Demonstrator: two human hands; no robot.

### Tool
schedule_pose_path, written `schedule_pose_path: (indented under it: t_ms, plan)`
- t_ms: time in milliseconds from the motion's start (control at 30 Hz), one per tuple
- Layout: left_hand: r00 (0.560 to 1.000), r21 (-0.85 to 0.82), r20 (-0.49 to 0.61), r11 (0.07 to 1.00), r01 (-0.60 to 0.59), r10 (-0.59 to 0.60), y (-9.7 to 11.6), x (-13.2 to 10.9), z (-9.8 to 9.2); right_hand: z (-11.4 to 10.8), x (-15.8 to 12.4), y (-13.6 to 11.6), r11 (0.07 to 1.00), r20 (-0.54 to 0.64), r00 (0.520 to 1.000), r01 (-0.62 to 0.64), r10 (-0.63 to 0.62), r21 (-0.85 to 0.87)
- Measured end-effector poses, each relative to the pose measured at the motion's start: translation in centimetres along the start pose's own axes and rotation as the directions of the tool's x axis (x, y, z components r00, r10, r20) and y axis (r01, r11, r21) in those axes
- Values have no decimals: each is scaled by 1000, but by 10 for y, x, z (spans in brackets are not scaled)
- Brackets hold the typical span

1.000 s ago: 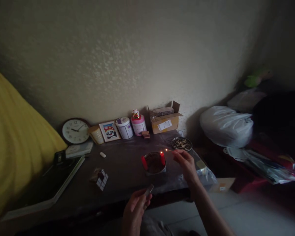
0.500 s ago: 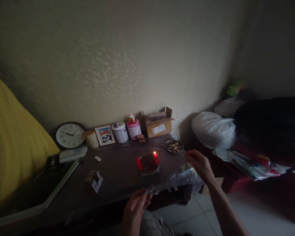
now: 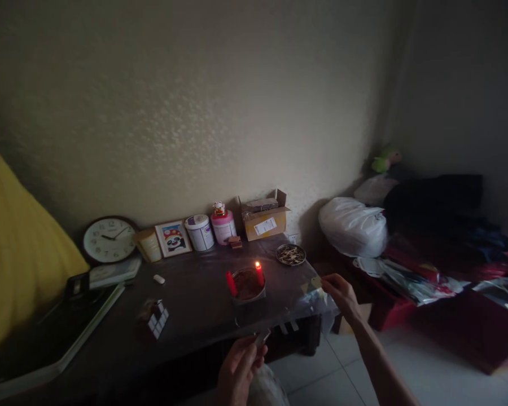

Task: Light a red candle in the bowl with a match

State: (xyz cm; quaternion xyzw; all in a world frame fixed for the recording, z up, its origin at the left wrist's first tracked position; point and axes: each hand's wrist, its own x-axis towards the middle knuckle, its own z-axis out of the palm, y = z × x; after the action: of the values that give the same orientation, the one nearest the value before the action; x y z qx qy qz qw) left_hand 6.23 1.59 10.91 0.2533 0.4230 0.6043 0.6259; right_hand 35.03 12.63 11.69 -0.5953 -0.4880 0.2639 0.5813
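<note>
My left hand (image 3: 242, 363) is closed around a small, flat, box-like grey object (image 3: 262, 337), below the table's front edge. My right hand (image 3: 341, 293) is pinched at the table's right end; a small pale piece (image 3: 316, 282) shows at its fingertips, too dim to name. Between and beyond my hands stands a round bowl (image 3: 254, 298) with dark brown contents. Two red candles stand at its rim: the right candle (image 3: 259, 275) burns, while the left candle (image 3: 231, 283) is unlit and leans outward. A round dish (image 3: 290, 255) full of matchsticks lies behind my right hand.
Along the wall stand a clock (image 3: 110, 239), a panda picture (image 3: 174, 239), two tubs with a pink tub (image 3: 223, 228), and an open cardboard box (image 3: 265, 220). A cube puzzle (image 3: 158, 320) sits at left. A white bag (image 3: 353, 225) is at right.
The view has shifted a little to the right. My right hand has come lower and nearer to me, away from the dish. My left hand still holds the grey object, slightly further right.
</note>
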Motion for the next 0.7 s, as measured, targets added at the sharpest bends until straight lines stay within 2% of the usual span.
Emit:
schedule_pose_path:
  t_ms: [167,300,500,700]
  plan:
    - [999,26,-25,999,43,-43,-5,10,-3,6,18,22,995,3,999,-46,46,86]
    - [997,27,-34,997,71,-70,-11,20,-3,18,38,34,996,-30,999,-41,44,76]
    - [991,29,-46,992,127,-125,-26,36,-8,32,72,49,996,-114,993,-12,1,-91]
    - [985,71,-94,986,151,-144,-37,48,-16,55,102,59,955,-137,989,8,-51,-298]
